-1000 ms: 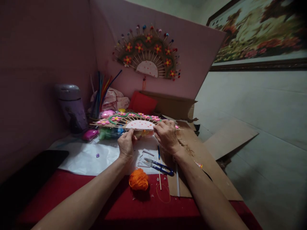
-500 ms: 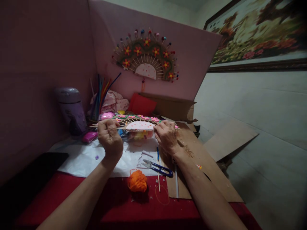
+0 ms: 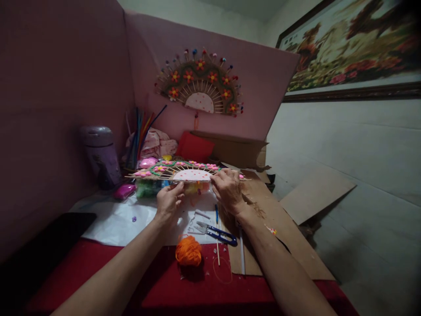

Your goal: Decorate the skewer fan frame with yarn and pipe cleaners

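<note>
A handmade fan (image 3: 192, 175) of thin sticks, with a dotted white half-round base, pink flowers and a green wavy line, is held nearly flat above the table. My right hand (image 3: 227, 188) grips its near edge at the right end of the base, fingers closed. My left hand (image 3: 169, 202) is under the near edge, left of centre, its thumb and fingers pinching the fan there. Below lie blue-handled thread snips (image 3: 217, 232) and a ball of orange yarn (image 3: 188, 251).
A finished-looking fan (image 3: 200, 83) hangs on the pink board behind. A purple bottle (image 3: 101, 156) stands left, beside pipe cleaners (image 3: 140, 136). Cardboard (image 3: 283, 245) lies at right on the red tablecloth (image 3: 158, 285), next to a white sheet (image 3: 115, 219). Pink packets (image 3: 125, 191) lie near the bottle.
My left hand has left the fan's left end and moved right and down to its near edge by the base. The right hand keeps its grip; the flowers show more now.
</note>
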A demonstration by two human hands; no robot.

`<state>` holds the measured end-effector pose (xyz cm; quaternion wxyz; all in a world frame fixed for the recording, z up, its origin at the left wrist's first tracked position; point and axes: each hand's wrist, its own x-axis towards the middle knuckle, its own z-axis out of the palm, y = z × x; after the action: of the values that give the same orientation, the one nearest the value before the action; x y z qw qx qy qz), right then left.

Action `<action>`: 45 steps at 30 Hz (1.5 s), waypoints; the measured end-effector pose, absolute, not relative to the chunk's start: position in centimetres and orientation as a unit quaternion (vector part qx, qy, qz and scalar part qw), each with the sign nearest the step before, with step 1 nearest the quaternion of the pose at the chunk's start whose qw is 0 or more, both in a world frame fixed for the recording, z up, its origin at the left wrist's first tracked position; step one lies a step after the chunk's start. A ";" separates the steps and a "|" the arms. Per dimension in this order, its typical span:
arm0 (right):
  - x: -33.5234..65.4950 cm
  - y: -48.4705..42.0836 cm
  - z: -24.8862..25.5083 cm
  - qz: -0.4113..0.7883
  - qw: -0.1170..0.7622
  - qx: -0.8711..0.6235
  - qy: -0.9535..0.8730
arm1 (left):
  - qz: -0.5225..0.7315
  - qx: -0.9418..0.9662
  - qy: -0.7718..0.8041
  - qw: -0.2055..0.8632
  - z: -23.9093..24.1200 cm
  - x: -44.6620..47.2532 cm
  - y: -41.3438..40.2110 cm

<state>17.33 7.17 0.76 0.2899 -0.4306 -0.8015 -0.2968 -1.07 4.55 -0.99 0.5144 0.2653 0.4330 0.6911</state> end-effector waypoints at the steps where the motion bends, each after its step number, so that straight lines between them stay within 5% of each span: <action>1: 17.3 7.1 0.7 -0.296 0.287 -0.429 -0.804 | 0.679 0.259 0.419 0.543 -0.8 -1.2 4.7; 6: 17.3 6.9 0.7 -0.287 0.285 -0.421 -0.812 | 0.638 0.254 0.382 0.618 -0.3 -1.9 6.2; 28: 17.2 2.8 2.4 -0.183 0.472 -0.411 -0.758 | 0.693 0.288 0.353 0.560 1.9 -1.8 3.8; 45: 17.0 2.8 2.3 -0.200 0.474 -0.431 -0.741 | 0.697 0.282 0.343 0.562 1.9 -1.1 3.0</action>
<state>16.98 2.76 2.27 0.4744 -0.4311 -0.7410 -0.2002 -1.11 2.98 1.92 0.5623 0.2823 0.3431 0.6974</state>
